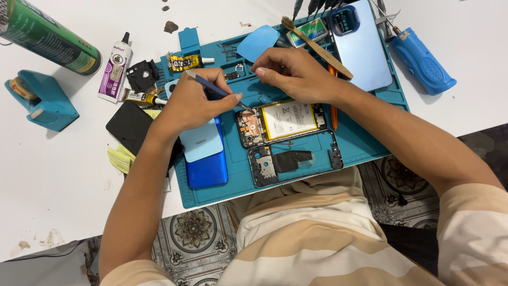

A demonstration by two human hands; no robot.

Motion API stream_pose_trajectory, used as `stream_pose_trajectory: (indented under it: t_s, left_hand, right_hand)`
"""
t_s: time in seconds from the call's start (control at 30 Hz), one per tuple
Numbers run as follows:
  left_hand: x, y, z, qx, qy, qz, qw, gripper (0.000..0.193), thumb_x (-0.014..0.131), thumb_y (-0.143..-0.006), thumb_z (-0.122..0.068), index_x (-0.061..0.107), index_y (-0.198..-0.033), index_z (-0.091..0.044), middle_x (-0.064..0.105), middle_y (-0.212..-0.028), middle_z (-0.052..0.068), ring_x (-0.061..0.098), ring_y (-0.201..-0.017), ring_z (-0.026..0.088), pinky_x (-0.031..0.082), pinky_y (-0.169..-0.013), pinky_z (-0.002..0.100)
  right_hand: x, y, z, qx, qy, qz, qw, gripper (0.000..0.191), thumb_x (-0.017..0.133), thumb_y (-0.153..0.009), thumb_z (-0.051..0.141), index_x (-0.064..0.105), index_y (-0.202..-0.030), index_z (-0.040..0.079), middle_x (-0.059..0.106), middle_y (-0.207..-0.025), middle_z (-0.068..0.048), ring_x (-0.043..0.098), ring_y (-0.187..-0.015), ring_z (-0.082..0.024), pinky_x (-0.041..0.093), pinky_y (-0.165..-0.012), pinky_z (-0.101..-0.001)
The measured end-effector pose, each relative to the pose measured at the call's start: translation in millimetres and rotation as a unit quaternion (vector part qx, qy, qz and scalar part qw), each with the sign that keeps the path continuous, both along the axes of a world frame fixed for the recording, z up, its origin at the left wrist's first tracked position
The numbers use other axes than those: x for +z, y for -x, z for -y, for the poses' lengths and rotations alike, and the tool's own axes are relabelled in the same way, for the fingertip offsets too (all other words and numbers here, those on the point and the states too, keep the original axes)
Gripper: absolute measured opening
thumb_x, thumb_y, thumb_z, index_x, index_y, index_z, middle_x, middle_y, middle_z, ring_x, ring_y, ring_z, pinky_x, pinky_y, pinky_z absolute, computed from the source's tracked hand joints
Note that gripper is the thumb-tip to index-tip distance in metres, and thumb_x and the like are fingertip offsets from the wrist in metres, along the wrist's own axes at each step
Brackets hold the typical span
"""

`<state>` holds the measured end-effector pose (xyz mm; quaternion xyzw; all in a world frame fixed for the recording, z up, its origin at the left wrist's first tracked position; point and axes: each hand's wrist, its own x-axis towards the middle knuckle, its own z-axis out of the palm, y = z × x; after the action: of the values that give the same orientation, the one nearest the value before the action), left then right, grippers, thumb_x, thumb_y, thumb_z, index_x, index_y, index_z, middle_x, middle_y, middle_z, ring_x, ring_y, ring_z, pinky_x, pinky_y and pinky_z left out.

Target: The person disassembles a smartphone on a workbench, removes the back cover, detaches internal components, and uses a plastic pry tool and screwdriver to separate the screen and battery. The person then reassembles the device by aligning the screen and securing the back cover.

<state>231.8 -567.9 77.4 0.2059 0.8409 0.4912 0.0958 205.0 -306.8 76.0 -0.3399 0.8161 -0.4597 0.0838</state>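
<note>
Striped shirt fills the bottom of the view, and above it the left hand [193,103] pinches a thin blue tool [214,90], fingers closed round its shaft, tip down on the top edge of the opened phone [280,123]. Right hand [296,74] hovers just above that phone, fingertips pressed together; whether they hold anything cannot be told. Phone lies mid-mat [365,143], battery showing, a bare frame [296,164] just below it. Beside the left wrist sit two blue back covers [203,153]; a toothbrush [315,45] lies beyond the right hand.
</note>
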Motion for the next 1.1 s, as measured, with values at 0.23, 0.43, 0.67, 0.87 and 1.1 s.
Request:
stream_pose_trajectory:
  t_s: [0.23, 0.43, 0.67, 0.87, 1.1]
  left_hand:
    - [-3.6, 1.7, -0.5, -0.004, -0.014, 0.003, 1.000, 0.031, 0.083, -0.088, -0.025, 0.061, -0.075, -0.008, 0.061, -0.067, -0.004, 0.049, -0.062, 0.002, 0.037, -0.054, 0.023]
    - [-5.7, 2.6, 0.0, -0.001, -0.020, 0.014, 1.000, 0.031, 0.084, -0.088, -0.025, 0.062, -0.075, -0.008, 0.061, -0.067, -0.005, 0.048, -0.061, 0.002, 0.037, -0.054, 0.023]
    - [-6.7, 2.7, 1.0, 0.004, -0.032, 0.053, 0.998, 0.028, 0.084, -0.087, -0.026, 0.064, -0.077, -0.008, 0.061, -0.068, -0.005, 0.049, -0.062, 0.003, 0.037, -0.054, 0.023]
    - [-4.2, 4.5, -2.3, 0.019, -0.010, 0.074, 0.997, 0.034, 0.085, -0.084, -0.030, 0.065, -0.102, -0.010, 0.065, -0.075, -0.005, 0.055, -0.068, 0.002, 0.041, -0.059, 0.022]
    - [-4.3, 0.8, 0.7, 0.041, -0.015, 0.092, 0.995, 0.044, 0.085, -0.083, -0.031, 0.058, -0.110, -0.010, 0.070, -0.076, -0.001, 0.061, -0.069, 0.004, 0.042, -0.060, 0.023]
  right_hand:
    - [1.0, 0.3, 0.8, -0.002, -0.007, 0.005, 1.000, 0.034, 0.057, -0.108, 0.035, 0.068, -0.117, 0.004, 0.069, -0.090, -0.004, 0.060, -0.075, -0.009, 0.050, -0.065, -0.0270]
    - [1.5, 0.1, 0.9, 0.001, -0.009, 0.006, 1.000, 0.034, 0.057, -0.107, 0.035, 0.069, -0.115, 0.004, 0.070, -0.091, -0.005, 0.062, -0.075, -0.009, 0.050, -0.064, -0.0269]
    - [1.8, -0.5, 1.6, 0.004, -0.004, 0.020, 1.000, 0.034, 0.058, -0.107, 0.035, 0.069, -0.114, 0.004, 0.070, -0.090, -0.005, 0.061, -0.075, -0.009, 0.050, -0.064, -0.0270]
    - [2.9, -0.9, 1.4, -0.001, -0.025, 0.014, 1.000, 0.033, 0.059, -0.106, 0.035, 0.069, -0.113, 0.005, 0.070, -0.088, -0.004, 0.062, -0.073, -0.008, 0.051, -0.064, -0.0263]
    - [-0.6, -4.2, 4.8, 0.011, -0.011, 0.011, 1.000, 0.030, 0.061, -0.106, 0.033, 0.070, -0.114, 0.005, 0.071, -0.091, -0.005, 0.063, -0.076, -0.010, 0.052, -0.066, -0.0268]
